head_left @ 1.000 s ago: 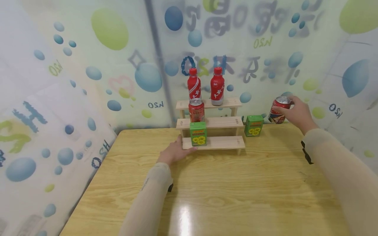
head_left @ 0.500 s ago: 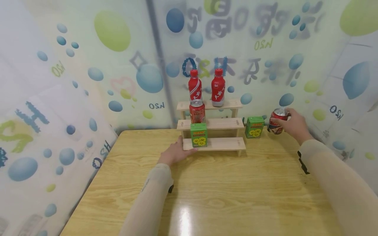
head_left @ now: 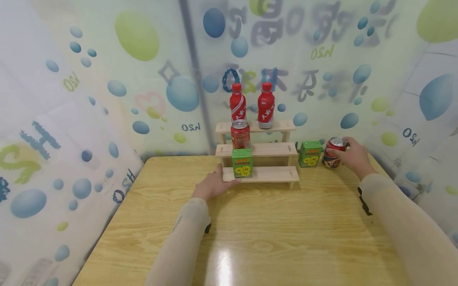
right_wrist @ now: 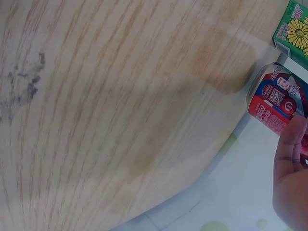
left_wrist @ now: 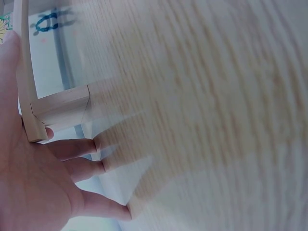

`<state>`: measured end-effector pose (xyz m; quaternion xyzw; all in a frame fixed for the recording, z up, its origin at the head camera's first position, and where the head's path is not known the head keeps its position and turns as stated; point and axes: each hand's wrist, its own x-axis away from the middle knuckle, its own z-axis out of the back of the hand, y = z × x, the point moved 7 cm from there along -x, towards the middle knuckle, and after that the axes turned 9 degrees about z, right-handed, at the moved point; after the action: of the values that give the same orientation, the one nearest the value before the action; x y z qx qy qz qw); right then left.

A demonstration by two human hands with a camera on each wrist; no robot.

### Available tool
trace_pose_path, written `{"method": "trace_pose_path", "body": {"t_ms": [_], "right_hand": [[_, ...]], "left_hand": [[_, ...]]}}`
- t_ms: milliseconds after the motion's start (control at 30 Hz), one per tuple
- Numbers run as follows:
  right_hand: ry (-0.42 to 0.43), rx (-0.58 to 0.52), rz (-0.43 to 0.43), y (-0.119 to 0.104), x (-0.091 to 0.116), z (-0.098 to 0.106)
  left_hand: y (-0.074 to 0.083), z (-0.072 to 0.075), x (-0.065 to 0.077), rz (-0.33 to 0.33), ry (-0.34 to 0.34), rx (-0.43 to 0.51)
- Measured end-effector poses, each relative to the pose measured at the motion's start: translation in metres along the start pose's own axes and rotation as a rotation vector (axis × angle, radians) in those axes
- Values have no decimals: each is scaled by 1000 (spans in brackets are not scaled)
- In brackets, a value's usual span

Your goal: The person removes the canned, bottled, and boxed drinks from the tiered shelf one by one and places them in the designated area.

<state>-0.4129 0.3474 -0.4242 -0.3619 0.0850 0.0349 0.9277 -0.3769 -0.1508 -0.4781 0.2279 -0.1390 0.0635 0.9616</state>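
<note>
Grn box (head_left: 310, 154) btwn shelf (head_left: 272, 174), can (head_left: 329, 160)

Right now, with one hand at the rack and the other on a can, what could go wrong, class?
The right hand holds the red-and-blue drink can close beside the green flower-print carton, so a sideways nudge might knock the carton over.

The left hand touches the three-step wooden rack; a push could topple the tall red bottles on top.

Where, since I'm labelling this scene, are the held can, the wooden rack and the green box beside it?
Held can (right_wrist: 281, 99): right wrist view, printed side.
Wooden rack (head_left: 270, 149): head view, middle shelf's bare part.
Green box (head_left: 310, 154) beside it: head view, front face.
</note>
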Motion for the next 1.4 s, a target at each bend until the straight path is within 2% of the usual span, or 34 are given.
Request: {"method": "trace_pose_path", "body": {"t_ms": [367, 833, 1133, 1400], "right_hand": [[-14, 25, -10, 5, 2, -4], [-36, 35, -6, 0, -3, -6], [-107, 27, 0, -3, -6, -12], [-168, 103, -5, -4, -14, -10]], "left_hand": [[-3, -5, -5, 3, 0, 3], [0, -1, -5, 16, 15, 0], [-2, 0, -5, 15, 16, -12], [-1, -1, -3, 1, 15, -7]]}}
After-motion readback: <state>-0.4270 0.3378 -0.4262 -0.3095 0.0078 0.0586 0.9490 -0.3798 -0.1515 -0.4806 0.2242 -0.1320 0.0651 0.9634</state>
